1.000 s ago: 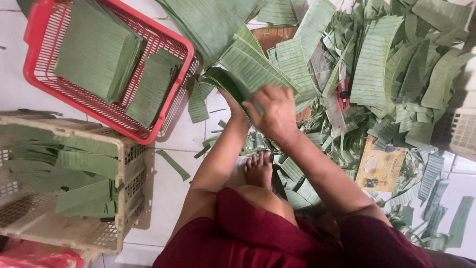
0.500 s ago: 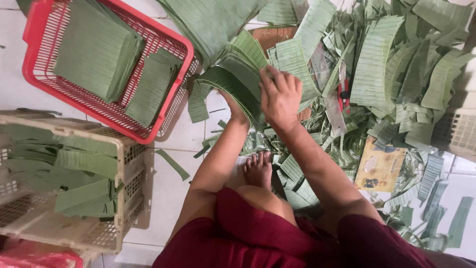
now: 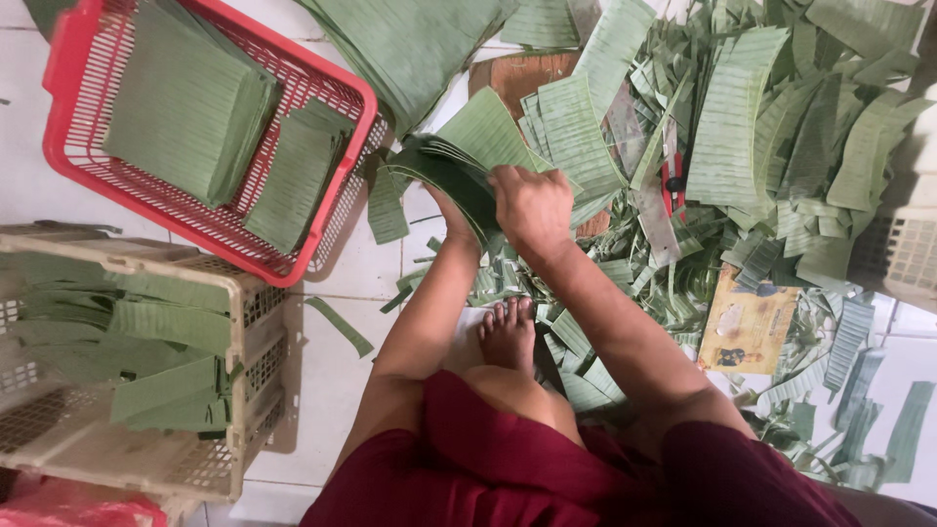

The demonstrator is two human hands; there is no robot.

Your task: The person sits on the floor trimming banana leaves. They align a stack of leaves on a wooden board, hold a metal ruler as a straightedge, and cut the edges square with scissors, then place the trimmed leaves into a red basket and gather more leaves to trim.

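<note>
Head view: a stack of cut banana-leaf pieces (image 3: 459, 161), ribbed, matte green and squarish, sits above centre, tilted on edge, its layers fanned; the right hand (image 3: 532, 205) curls its fingers closed over the top edge, while the left hand (image 3: 451, 210) lies mostly hidden beneath the stack, grip unclear. At 9 to 10 o'clock a red plastic lattice basket (image 3: 337, 210) holds neat leaf stacks; at 8 o'clock a beige crate (image 3: 244, 390) holds more; at 2 o'clock loose leaf strips (image 3: 771, 127) heap up
</note>
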